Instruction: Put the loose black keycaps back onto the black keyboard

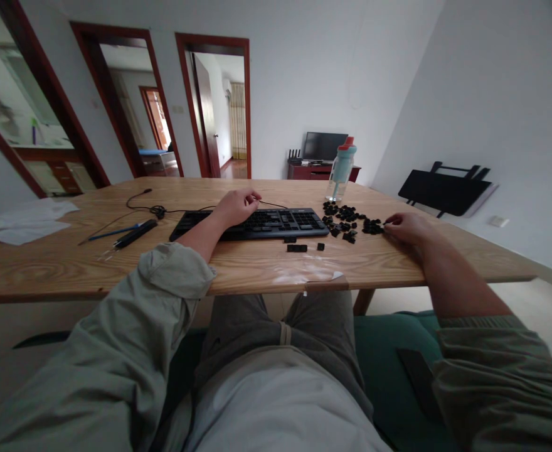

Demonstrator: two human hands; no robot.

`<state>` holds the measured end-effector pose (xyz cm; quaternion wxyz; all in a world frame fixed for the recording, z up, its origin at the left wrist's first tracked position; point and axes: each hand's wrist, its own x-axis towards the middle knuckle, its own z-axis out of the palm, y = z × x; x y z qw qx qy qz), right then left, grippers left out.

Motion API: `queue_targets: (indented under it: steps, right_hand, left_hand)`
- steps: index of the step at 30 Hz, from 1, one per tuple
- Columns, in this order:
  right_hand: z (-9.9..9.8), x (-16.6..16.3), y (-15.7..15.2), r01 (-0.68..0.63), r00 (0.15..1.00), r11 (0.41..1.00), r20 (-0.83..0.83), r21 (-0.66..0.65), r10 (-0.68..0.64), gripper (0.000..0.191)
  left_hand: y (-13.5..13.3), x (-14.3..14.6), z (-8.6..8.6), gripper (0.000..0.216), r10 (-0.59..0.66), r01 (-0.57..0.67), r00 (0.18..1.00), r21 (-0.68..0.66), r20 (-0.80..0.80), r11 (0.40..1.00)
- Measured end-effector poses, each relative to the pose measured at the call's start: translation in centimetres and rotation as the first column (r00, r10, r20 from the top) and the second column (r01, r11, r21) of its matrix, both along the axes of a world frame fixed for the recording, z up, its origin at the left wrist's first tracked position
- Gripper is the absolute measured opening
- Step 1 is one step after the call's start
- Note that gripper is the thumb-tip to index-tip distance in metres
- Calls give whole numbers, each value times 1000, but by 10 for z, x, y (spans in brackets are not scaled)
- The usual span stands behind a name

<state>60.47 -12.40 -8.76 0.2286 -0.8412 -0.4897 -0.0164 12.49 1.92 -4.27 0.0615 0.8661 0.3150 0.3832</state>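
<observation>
1. Near edge of the tabletop [238,270]: a few loose keys [297,248] lie in front of the keyboard.
2. Right: the right hand [410,229] reaches the key pile's edge, fingers bunched; whether they grip a key, I cannot tell.
3. Centre: the keyboard [299,218] lies flat, apparently part-filled, with many keys off it.
4. Over it, the left hand [236,207] has curled fingers, their grip unclear.
5. Farther right: the key pile [349,213], then a bottle [342,168].

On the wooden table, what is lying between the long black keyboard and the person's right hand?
In the head view, a loose spread of small black keycaps lies between the long black keyboard and the right hand.
</observation>
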Motion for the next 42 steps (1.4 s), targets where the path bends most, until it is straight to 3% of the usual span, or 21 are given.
queue_targets:
  steps: [3, 6, 8, 11, 15, 17, 20, 25, 30, 35, 42]
  right_hand:
    - [10, -20, -5, -21, 998, 982, -60, 186, 33, 24]
    - [26, -59, -7, -92, 982, 904, -113, 418, 152, 27]
    - [41, -96, -4, -181, 971, 861, -50, 475, 232, 28]
    - [60, -159, 10, -455, 888, 730, 198, 510, 415, 25]
    - [67, -222, 41, -754, 656, 514, 460, 408, 598, 21]
    - [64, -236, 54, -801, 598, 450, 493, 395, 632, 21]
    - [56, -242, 62, -822, 567, 405, 501, 401, 654, 19]
    - [47, -240, 57, -818, 527, 314, 411, 482, 744, 24]
    - [41, -235, 64, -596, 536, 352, 31, 722, 844, 31]
    - [35, -227, 72, -611, 430, 486, -254, 625, 866, 29]
    - [30, -226, 70, -587, 504, 521, -224, 619, 834, 28]
  left_hand:
    - [-8, 6, 2, 25, -48, 49, 999, -13, 16, 999]
    - [-21, 24, 4, 25, -128, 135, 988, -77, 81, 988]
    - [-30, 42, 6, 29, -201, 222, 971, -172, 130, 960]
    - [-39, 66, 9, 41, -307, 381, 918, -346, 251, 857]
    - [-45, 80, 11, 48, -297, 496, 848, -460, 439, 736]
    - [-46, 79, 10, 42, -258, 503, 830, -464, 495, 729]
    - [-44, 76, 7, 30, -237, 514, 801, -426, 550, 745]
    - [-36, 77, 0, 28, -312, 561, 760, -332, 570, 758]
    - [-28, 76, -5, 32, -280, 454, 829, -290, 485, 842]
    - [-23, 70, -10, 24, -259, 324, 911, -170, 320, 931]
    - [-27, 59, -7, 40, -185, 195, 970, -49, 160, 979]
